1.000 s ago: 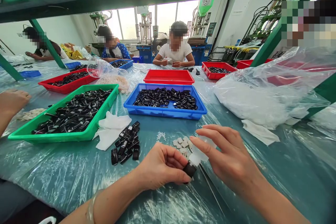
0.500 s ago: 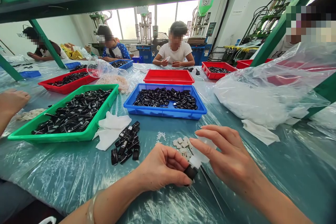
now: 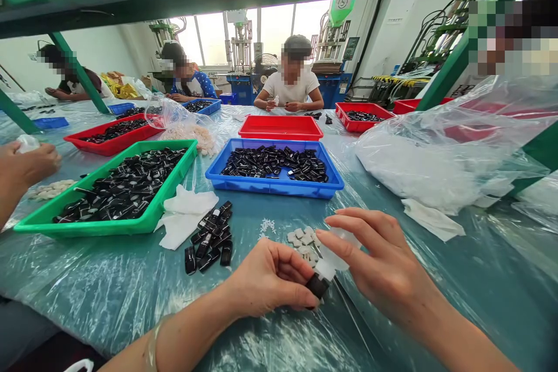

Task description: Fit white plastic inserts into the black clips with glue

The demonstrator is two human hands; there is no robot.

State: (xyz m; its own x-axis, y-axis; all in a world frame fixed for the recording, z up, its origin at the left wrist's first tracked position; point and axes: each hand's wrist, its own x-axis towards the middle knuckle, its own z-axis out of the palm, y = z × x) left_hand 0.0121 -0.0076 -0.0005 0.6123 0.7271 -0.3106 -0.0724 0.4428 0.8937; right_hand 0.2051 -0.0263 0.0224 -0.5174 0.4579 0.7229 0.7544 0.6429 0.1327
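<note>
Black parts — in blue tray point(image 3: 274, 186).

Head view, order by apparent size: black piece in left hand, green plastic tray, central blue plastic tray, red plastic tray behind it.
1. Green plastic tray
2. Central blue plastic tray
3. Red plastic tray behind it
4. Black piece in left hand
True tray sizes: unsure, nearness differs.

A fan point(image 3: 264, 71) stands between 2 blue machines point(image 3: 240, 90).

Left hand point(image 3: 275, 279) pinching, thumb under curled fingers; right hand point(image 3: 378, 253) fingers spread.
</note>
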